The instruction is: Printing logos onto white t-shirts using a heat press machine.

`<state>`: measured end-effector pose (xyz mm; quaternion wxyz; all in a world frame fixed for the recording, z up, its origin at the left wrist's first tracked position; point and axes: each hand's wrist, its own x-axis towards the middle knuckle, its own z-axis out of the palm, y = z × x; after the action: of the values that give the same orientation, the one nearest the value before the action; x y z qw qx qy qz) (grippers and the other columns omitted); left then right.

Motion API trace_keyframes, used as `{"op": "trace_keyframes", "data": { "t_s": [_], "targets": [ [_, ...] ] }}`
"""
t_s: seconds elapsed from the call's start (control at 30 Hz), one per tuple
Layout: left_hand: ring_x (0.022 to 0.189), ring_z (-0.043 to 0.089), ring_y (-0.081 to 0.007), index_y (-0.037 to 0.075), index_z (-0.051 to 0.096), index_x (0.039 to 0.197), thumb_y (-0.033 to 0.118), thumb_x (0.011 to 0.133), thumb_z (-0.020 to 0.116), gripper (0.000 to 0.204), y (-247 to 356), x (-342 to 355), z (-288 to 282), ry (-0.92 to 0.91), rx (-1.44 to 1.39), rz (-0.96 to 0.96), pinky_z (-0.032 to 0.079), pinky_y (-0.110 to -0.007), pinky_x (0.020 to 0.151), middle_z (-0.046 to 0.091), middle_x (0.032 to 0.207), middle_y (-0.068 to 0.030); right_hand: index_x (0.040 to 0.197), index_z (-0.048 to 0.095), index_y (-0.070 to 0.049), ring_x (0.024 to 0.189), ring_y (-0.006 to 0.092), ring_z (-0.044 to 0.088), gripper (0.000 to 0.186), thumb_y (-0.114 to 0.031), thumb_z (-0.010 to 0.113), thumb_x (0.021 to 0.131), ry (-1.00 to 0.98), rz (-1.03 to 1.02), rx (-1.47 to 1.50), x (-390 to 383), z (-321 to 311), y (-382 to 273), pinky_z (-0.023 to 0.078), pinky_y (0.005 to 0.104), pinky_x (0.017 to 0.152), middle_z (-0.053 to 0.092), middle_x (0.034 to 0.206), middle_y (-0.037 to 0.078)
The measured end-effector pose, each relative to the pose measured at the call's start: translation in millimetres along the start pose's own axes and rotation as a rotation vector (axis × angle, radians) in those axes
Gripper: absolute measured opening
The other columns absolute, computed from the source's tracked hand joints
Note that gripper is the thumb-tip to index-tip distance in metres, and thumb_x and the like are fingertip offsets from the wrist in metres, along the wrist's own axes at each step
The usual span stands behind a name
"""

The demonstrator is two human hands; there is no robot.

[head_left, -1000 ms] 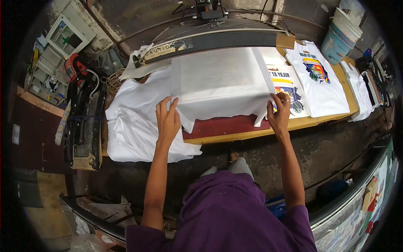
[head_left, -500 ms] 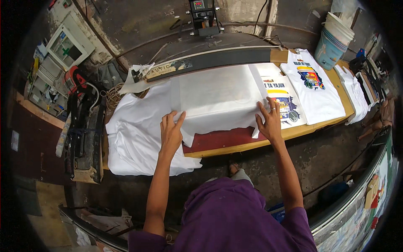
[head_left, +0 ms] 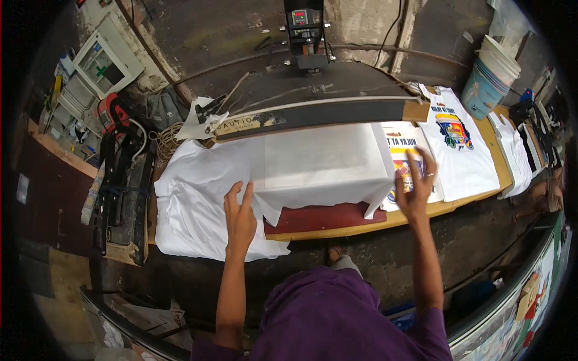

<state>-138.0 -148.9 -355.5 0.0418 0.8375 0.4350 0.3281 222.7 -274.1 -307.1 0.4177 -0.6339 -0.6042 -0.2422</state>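
Observation:
A white T-shirt (head_left: 198,207) drapes over the bed of a heat press (head_left: 337,90), its loose part bunched toward the left. On the bed, a pale translucent sheet (head_left: 319,157) lies flat over the cloth, its far edge hidden under the press's upper plate. My left hand (head_left: 239,213) hovers beside the sheet's near left corner, fingers spread, holding nothing. Off the sheet's right side, my right hand (head_left: 416,186) is raised with its fingers apart and nothing in them, slightly blurred. Behind it lies a paper with a mirrored colourful vehicle print (head_left: 402,141).
A printed white T-shirt (head_left: 460,156) rests on the yellow bench (head_left: 328,231), right of the press. Stacked buckets (head_left: 489,78) stand at the far right. Coiled rope (head_left: 165,141) and a dark machine (head_left: 123,198) sit at the left. The press plate overhangs the bed's far side.
Both hands have come off the near corners of the sheet. My right hand has moved right and away; my left has drawn slightly left. The whole view has shifted a little.

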Motion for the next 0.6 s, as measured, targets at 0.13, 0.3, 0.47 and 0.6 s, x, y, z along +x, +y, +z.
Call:
{"op": "trace_keyframes", "data": {
  "t_s": [0.13, 0.3, 0.47, 0.6],
  "targets": [
    [0.111, 0.048, -0.0343, 0.002, 0.051, 0.129, -0.013, 0.082, 0.047, 0.049, -9.3, -21.1, -22.7, 0.023, -0.036, -0.136, 0.041, -0.041, 0.094, 0.043, 0.129, -0.0203, 0.115, 0.064, -0.007, 0.115, 0.0351, 0.046, 0.037, -0.014, 0.064, 0.079, 0.219, -0.321, -0.103, 139.5, -21.3, -19.4, 0.036, 0.0445, 0.096, 0.054, 0.119, 0.017],
    [0.112, 0.048, -0.0331, 0.002, 0.051, 0.128, -0.010, 0.084, 0.049, 0.045, -12.0, -43.2, -40.0, 0.153, -0.070, -0.288, 0.040, -0.041, 0.095, 0.040, 0.132, -0.0199, 0.110, 0.060, 0.001, 0.112, 0.0387, 0.048, 0.037, -0.022, 0.055, 0.081, 0.469, -0.739, -0.185, 333.6, 24.6, -52.4, 0.041, 0.0432, 0.094, 0.058, 0.112, 0.020],
    [0.115, 0.046, -0.0341, 0.000, 0.053, 0.126, -0.007, 0.085, 0.049, 0.042, 5.7, -68.2, -63.5, 0.315, 0.018, -0.425, 0.039, -0.041, 0.097, 0.041, 0.131, -0.0184, 0.110, 0.061, -0.001, 0.110, 0.0405, 0.049, 0.041, -0.032, 0.052, 0.085, 0.697, -0.741, -0.328, 488.5, 51.9, -74.2, 0.041, 0.0430, 0.095, 0.060, 0.110, 0.022],
    [0.115, 0.046, -0.0335, 0.001, 0.054, 0.123, -0.010, 0.082, 0.049, 0.042, 7.1, -92.5, -73.0, 0.371, 0.078, -0.518, 0.040, -0.042, 0.095, 0.043, 0.128, -0.0178, 0.105, 0.065, -0.001, 0.101, 0.0424, 0.056, 0.047, -0.041, 0.047, 0.087, 0.263, -0.473, -0.289, 536.3, 91.4, -76.5, 0.044, 0.0456, 0.090, 0.064, 0.100, 0.025]
  ]
}}
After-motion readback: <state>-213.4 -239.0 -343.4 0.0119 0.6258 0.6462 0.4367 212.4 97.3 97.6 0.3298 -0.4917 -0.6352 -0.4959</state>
